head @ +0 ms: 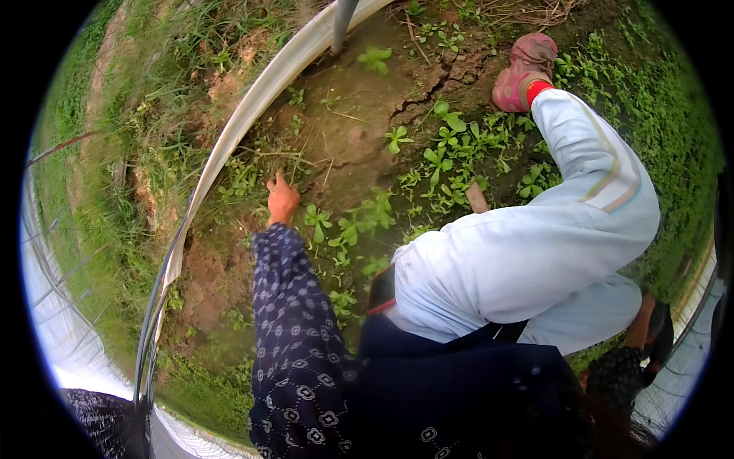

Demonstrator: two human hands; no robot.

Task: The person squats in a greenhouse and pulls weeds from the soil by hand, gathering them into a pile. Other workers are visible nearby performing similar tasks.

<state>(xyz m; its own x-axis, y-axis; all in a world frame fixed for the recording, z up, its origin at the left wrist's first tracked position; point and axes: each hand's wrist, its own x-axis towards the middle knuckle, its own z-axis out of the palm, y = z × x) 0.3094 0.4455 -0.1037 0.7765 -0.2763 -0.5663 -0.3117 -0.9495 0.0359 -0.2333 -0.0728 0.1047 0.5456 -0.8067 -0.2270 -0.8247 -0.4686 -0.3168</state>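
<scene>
My left hand (282, 198), bare below a dark blue patterned sleeve, reaches down to small green weeds (241, 178) beside a pale plastic sheet edge. One finger points towards a thin branching stem (278, 154); the other fingers look curled, and whether they grip anything is unclear. Leafy seedlings (317, 221) grow on the soil right of this hand. At the lower right, bare skin (637, 330) shows beside dark patterned cloth, past my bent knee; it may be my right hand, but its fingers and any hold cannot be made out.
A curved whitish plastic sheet (229, 129) runs along the left, with a metal pole (343, 26) at its top. Cracked soil (436, 86) lies ahead. My leg in pale trousers (516, 246) and a muddy pink shoe (519, 74) occupy the right. A flat brown piece (476, 198) stands among plants.
</scene>
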